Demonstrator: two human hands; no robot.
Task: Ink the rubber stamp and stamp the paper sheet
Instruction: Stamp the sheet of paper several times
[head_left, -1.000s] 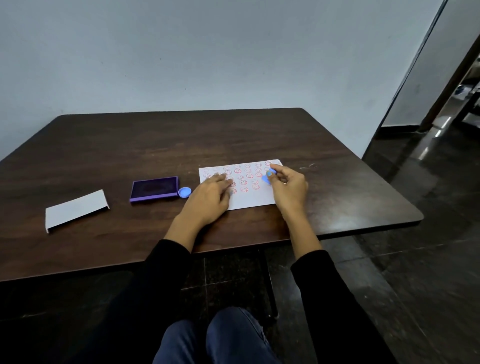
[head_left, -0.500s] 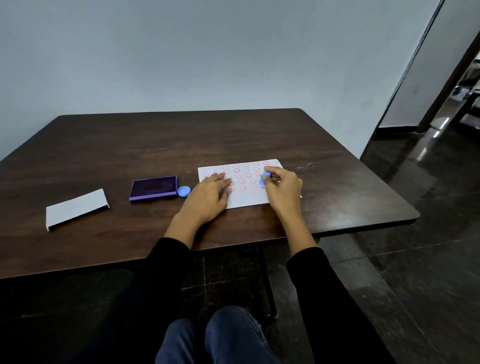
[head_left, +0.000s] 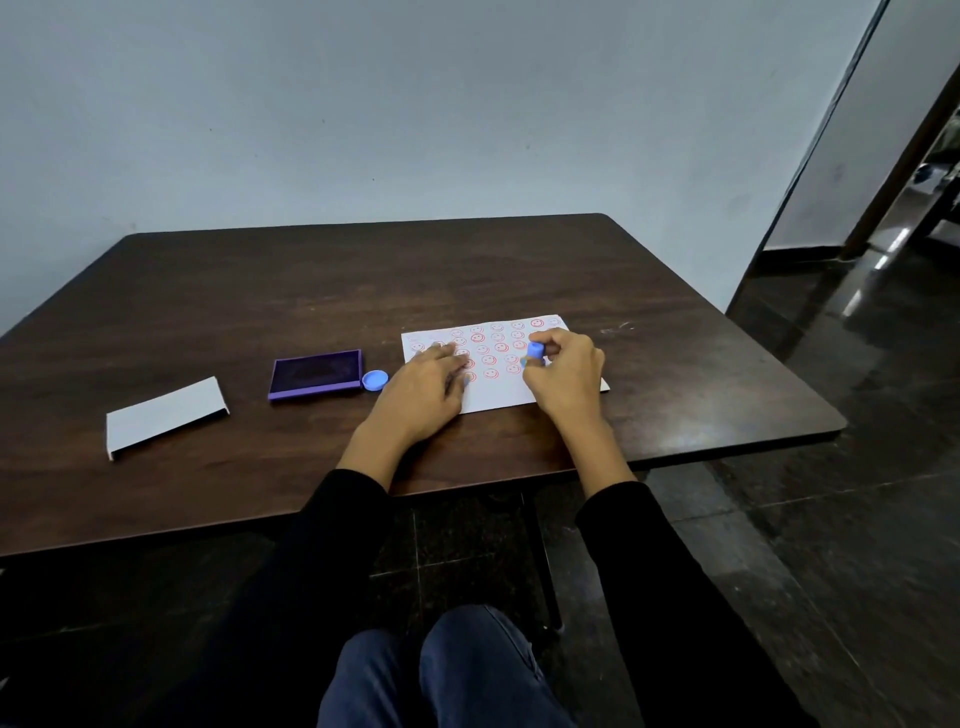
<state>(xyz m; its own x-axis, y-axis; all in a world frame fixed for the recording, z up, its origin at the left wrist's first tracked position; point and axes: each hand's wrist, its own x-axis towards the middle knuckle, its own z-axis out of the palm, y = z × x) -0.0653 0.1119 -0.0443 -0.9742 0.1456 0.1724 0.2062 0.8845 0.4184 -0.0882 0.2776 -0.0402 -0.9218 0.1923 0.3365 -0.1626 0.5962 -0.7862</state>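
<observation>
While left hand pins paper sheet, red smiley prints cover it.

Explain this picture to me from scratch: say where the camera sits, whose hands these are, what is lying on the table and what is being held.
There is no machine here. The camera is worn on a person's head and looks forward and down, so the arms in black sleeves and the knees at the bottom belong to the wearer.

On the dark wooden table lies a paper sheet covered with rows of red smiley marks. The left hand rests flat on the sheet's left part. The right hand pinches a small blue stamp over the sheet; whether it touches the paper cannot be told.

Left of the sheet are a small blue cap, then an open purple ink pad. Further left lies a white lid or folded card.
</observation>
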